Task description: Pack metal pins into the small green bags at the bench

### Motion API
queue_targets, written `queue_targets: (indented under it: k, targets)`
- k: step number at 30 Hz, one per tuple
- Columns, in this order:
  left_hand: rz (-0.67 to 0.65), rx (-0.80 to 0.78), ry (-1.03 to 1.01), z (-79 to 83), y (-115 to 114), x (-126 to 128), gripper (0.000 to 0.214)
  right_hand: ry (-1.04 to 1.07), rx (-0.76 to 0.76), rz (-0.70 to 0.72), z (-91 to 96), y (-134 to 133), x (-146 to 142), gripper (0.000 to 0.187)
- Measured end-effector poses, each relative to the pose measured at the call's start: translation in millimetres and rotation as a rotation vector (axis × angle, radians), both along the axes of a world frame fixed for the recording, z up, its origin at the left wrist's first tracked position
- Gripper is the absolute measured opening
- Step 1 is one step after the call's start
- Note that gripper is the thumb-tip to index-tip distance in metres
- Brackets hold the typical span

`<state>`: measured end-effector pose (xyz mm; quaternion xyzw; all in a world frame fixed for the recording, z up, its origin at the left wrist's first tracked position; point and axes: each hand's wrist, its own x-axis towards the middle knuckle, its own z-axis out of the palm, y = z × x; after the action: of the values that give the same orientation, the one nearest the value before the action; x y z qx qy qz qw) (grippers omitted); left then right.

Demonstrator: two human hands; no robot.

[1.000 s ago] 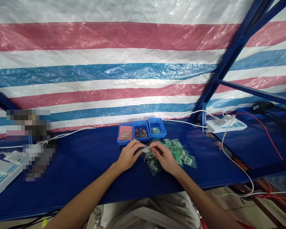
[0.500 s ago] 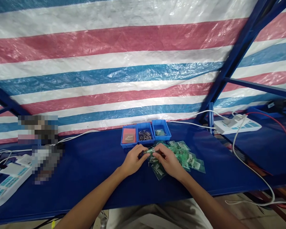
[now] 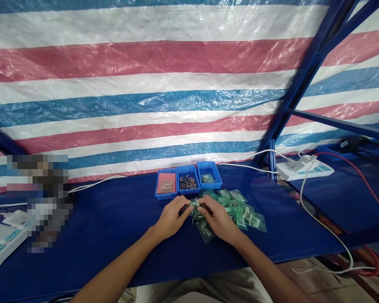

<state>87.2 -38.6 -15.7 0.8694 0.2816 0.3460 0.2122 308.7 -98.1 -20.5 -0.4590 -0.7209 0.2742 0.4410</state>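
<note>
My left hand point(image 3: 171, 217) and my right hand point(image 3: 217, 218) meet over the blue bench, fingers pinched together on a small clear packet point(image 3: 194, 205) with green and metal parts inside. It is held just above a pile of similar green packets point(image 3: 240, 207) that spreads to the right of my hands. Behind my hands stand three small blue bins point(image 3: 188, 181): the left one has a red sheet in it, the middle one metal pins, the right one a packet.
A blue-covered bench point(image 3: 107, 223) runs left to right, backed by a striped tarpaulin. White power strips lie at the far left point(image 3: 1, 240) and back right point(image 3: 305, 169), with white cables trailing over the bench. Blue shelf posts point(image 3: 298, 80) rise at the right.
Both hands stay together on the packet and have shifted only slightly; the camera view has drifted a little.
</note>
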Motion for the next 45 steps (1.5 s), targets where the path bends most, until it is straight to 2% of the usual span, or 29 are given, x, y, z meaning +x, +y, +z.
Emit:
queue_targets:
  k: [4,8,12,16,18,22,24,37,41,45]
  targets:
    - [0.005,0.052,0.017,3.5,0.9,0.4,0.035,0.066,-0.076,0.006,0.8,-3.2,0.6,0.017]
    - [-0.012,0.058,0.039,3.5,0.9,1.3,0.044,0.027,-0.011,0.041,3.6,-4.5,0.9,0.025]
    - [0.013,0.011,0.041,0.6,1.3,0.0,0.036,0.01,0.017,0.041,3.0,-3.5,1.3,0.027]
    - [0.045,-0.043,0.052,-2.6,0.8,-2.3,0.023,0.0,0.027,0.022,0.6,-2.1,1.9,0.02]
    - [0.032,-0.039,0.054,-4.4,0.0,-3.0,0.03,-0.004,0.037,-0.002,0.6,-1.7,2.0,0.016]
    - [-0.023,-0.04,0.073,-7.0,-1.3,-3.9,0.059,-0.014,0.043,-0.029,3.4,-1.5,1.9,0.01]
    - [-0.014,-0.037,0.099,-7.8,-0.9,-4.3,0.064,-0.007,0.03,-0.033,4.4,-1.6,1.9,0.009]
    - [0.024,0.053,0.138,-3.2,3.3,-4.4,0.032,0.007,0.004,-0.108,-0.1,0.2,2.9,0.011]
    - [0.025,0.072,0.128,-3.3,2.7,-3.6,0.033,-0.013,0.026,-0.145,-2.7,1.6,3.0,0.022]
    - [-0.004,0.077,0.093,-5.0,2.5,-3.7,0.025,-0.054,0.043,-0.112,-3.4,1.9,3.0,0.028]
